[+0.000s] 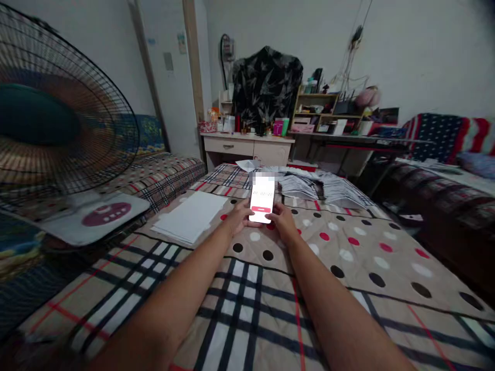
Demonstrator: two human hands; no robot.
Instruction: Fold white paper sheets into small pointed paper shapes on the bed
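Note:
A smartphone with a bright white screen is held upright between my two hands, above the patterned bedspread. Its screen shows a row of timer-like digits and a red bar below them. My left hand grips the phone's lower left edge, thumb at the screen. My right hand holds the lower right edge, its thumb over the bottom of the screen. The fingers behind the phone are mostly hidden. Left of my left hand lies a stack of white paper. Beyond the phone are piles of folded paper sheets.
A large fan stands close at the left, by a white board with a pink oval. At the back are a cluttered dresser, a shelf unit and a hanging black garment. A striped, starred cloth is at right.

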